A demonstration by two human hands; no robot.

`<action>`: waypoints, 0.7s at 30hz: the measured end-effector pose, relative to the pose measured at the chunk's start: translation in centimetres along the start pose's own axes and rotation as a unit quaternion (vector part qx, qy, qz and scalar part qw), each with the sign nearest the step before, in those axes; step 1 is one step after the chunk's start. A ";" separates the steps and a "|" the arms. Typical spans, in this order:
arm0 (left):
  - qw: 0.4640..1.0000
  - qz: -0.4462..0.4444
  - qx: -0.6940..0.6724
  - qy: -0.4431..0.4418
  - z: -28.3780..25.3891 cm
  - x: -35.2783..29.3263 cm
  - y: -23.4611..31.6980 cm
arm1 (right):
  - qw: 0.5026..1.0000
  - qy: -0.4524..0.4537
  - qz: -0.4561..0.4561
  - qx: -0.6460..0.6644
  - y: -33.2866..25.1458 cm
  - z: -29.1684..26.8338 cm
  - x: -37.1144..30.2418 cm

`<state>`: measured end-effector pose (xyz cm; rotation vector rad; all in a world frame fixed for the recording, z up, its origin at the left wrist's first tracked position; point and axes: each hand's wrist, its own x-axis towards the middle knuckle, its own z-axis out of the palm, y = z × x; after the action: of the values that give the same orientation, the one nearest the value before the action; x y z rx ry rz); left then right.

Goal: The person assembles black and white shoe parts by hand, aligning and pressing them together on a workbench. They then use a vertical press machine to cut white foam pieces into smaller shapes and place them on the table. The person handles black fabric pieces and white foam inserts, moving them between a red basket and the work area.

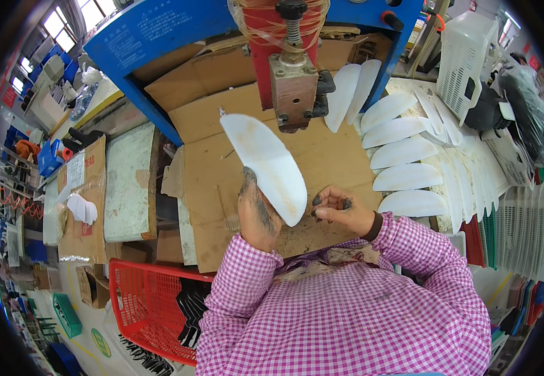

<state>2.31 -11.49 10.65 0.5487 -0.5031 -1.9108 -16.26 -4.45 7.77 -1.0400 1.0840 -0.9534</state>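
My left hand (pixel 259 216), smudged black along its back, grips a white half-moon-shaped sheet piece (pixel 270 169) by its lower left edge. The piece is raised and tilted over the cardboard-covered worktop (pixel 221 182), and brownish stains mark its face. Just right of the piece is my right hand (pixel 345 210), apart from it, its fingers curled in toward the thumb. Its fingertips are dark, and whatever may be between them I cannot make out. A metal press head (pixel 294 91) on a red column hangs above and beyond my hands.
A blue machine frame (pixel 140 47) surrounds the worktop. On the right, several similar white pieces (pixel 403 156) lie in rows near a white plastic basket (pixel 466 59). At lower left stands a red basket (pixel 153 301) with black-and-white striped items. A pale side table (pixel 127 182) adjoins on the left.
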 end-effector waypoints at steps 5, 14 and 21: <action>0.999 -0.009 0.009 -0.052 1.2 0.8 0.8 | 0.999 0.035 -0.006 0.004 -0.3 -1.8 -0.6; 0.996 -0.069 0.038 0.042 0.6 -3.4 0.5 | 0.999 0.029 0.022 -0.017 0.0 -2.1 -3.0; 0.999 0.014 0.042 0.015 0.8 -0.3 1.1 | 0.997 -0.016 -0.064 -0.043 -0.9 1.0 -1.5</action>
<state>2.71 -11.58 11.93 0.6222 -0.5706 -1.8592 -15.67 -3.01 9.10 -1.2041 1.0490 -0.9958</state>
